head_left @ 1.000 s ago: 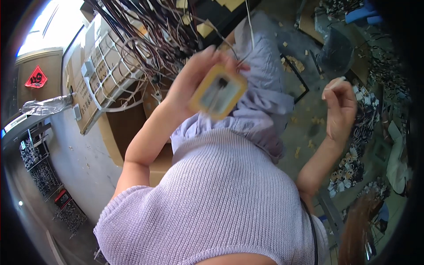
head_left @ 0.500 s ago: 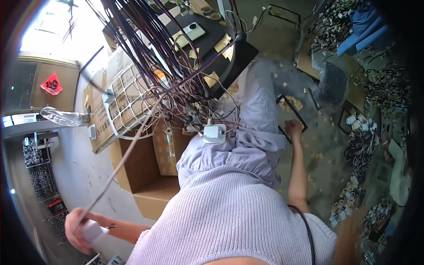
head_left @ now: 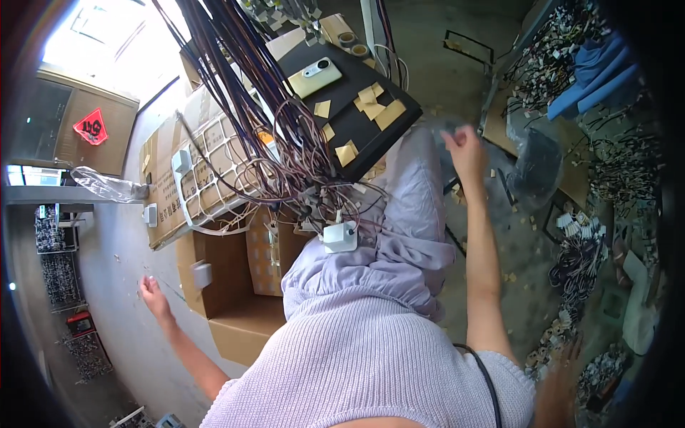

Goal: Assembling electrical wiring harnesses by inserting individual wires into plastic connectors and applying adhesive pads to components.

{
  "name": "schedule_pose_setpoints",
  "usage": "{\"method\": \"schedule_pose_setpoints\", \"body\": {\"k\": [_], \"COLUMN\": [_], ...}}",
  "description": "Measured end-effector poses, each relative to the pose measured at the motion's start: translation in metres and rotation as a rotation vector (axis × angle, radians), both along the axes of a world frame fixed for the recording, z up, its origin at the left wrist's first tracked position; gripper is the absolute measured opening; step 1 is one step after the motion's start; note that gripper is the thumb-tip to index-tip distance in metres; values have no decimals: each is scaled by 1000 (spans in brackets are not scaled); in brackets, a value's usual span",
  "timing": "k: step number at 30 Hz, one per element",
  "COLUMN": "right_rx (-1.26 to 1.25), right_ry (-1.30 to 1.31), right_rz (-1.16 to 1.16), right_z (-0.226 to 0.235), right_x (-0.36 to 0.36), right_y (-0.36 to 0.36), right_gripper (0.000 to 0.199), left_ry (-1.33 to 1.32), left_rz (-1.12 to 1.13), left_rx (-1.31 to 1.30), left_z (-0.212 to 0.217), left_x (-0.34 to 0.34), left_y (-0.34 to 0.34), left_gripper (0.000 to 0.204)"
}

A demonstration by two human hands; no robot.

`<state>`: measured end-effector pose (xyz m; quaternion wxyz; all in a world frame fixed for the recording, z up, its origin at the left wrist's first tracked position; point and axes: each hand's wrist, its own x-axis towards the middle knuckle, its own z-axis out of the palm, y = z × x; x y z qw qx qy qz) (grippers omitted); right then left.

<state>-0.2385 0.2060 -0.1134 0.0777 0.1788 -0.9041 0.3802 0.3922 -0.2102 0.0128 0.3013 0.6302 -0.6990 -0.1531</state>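
My left hand is out at the left, loosely open and holding nothing I can see. Between it and an open cardboard box, a white block like a power adapter appears in the air in front of the box's side. My right hand is raised beyond my knee, right of a black tabletop; it looks empty, its thumb apart from the curled fingers. Another white adapter rests on my lap, below a tangled bundle of thin dark cables hanging over the table's edge.
On the tabletop are a phone, tape rolls and yellowish paper pieces. A white wire rack lies against a carton at left. Cable heaps and a blurred hand are at right.
My left hand has let go of the white adapter and moved up and right; the adapter is now by the box. My right hand has risen toward the tabletop's right corner.
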Motion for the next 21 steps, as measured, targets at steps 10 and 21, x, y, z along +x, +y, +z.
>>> {"method": "schedule_pose_setpoints", "body": {"k": [10, 21], "right_rx": [-725, -396], "right_ry": [-64, 256], "right_rz": [520, 563], "right_z": [96, 87], "right_x": [-41, -57], "right_y": [-107, -120], "right_gripper": [17, 20], "left_ry": [481, 919], "left_rz": [-1314, -1403], "left_rx": [-344, 150], "left_z": [45, 25], "left_x": [-360, -502], "left_y": [207, 249], "left_gripper": [25, 26]}}
